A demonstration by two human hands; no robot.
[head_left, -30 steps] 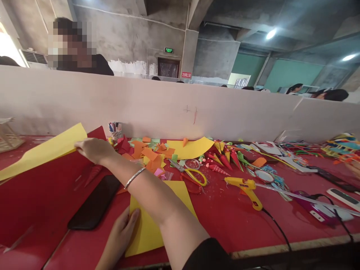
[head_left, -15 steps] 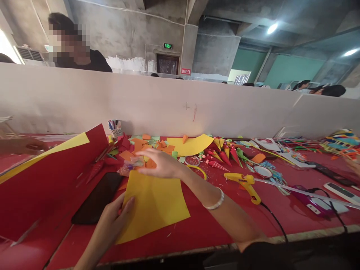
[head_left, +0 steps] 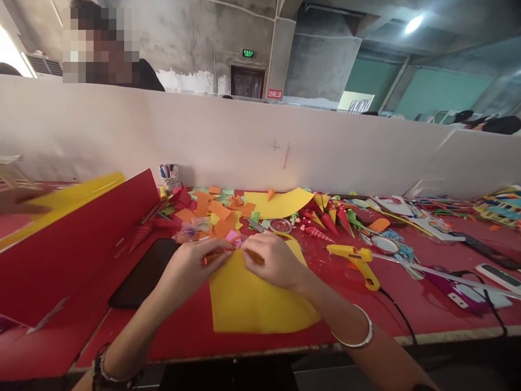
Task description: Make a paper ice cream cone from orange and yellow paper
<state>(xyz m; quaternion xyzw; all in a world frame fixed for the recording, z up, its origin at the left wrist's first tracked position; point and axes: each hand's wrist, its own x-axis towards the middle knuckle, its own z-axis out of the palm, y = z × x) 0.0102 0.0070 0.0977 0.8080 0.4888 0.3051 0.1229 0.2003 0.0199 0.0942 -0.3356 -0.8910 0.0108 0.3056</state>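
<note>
A yellow craft sheet lies over the red table near its front edge. My left hand pinches its far edge, left of the middle. Close beside it, my right hand has its fingers bent round the same edge. The edge between the two hands is partly hidden by the fingers. A small orange bit shows under my left fingers; I cannot make out what it is. Just beyond the hands lie scissors and orange paper scraps. A black phone rests left of the sheet.
On the right sit a yellow glue gun with a cord, and red paper cones. A red board stands at the left, with another person's hand behind it. A pen cup stands by the white partition.
My right hand has come back from the scraps to the sheet's far edge. My left hand has moved up and right to that edge, and the sheet has shifted rightward.
</note>
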